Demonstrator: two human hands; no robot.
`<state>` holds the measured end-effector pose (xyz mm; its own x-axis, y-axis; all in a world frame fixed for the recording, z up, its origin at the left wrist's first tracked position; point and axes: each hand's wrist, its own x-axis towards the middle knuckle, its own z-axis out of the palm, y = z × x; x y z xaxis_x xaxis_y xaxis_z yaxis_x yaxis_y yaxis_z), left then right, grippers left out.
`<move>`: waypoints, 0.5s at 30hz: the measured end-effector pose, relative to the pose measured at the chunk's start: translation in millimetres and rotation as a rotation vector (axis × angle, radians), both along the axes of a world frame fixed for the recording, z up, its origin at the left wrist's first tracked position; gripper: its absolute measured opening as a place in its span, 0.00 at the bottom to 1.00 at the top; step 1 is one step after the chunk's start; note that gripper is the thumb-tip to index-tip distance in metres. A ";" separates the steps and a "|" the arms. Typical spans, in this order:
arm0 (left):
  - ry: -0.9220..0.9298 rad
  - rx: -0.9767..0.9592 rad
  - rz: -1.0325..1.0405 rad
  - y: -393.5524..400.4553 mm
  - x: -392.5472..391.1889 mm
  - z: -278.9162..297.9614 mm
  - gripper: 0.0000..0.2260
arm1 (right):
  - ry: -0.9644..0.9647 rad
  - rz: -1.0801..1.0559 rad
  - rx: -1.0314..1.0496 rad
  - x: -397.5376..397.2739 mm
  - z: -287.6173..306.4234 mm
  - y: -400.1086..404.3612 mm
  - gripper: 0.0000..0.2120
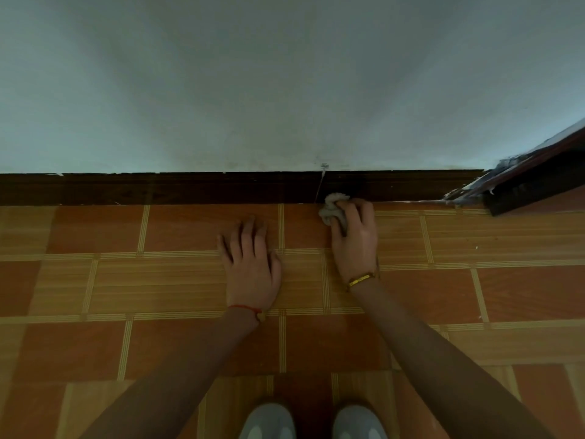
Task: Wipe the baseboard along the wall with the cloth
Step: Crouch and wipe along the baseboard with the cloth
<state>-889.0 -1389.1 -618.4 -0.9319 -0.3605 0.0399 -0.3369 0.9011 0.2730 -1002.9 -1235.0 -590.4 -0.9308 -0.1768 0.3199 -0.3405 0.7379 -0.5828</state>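
A dark brown baseboard (190,188) runs across the foot of the pale wall (253,90). My right hand (356,236) grips a crumpled grey cloth (332,210) and presses it against the bottom of the baseboard, just right of a thin joint line. The fingers cover part of the cloth. My left hand (251,261) lies flat on the floor with fingers spread, palm down, holding nothing, a short way left of the cloth and a little off the baseboard.
Orange and tan patterned floor tiles (126,289) fill the lower view. A dark door frame (522,188) with white smears juts out at the right end of the baseboard. My two grey shoes (311,423) show at the bottom edge.
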 end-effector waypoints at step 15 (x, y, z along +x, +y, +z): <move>0.007 0.008 -0.002 -0.8 -0.7 2.8 0.24 | 0.029 -0.102 -0.434 4.8 46.6 -54.3 0.12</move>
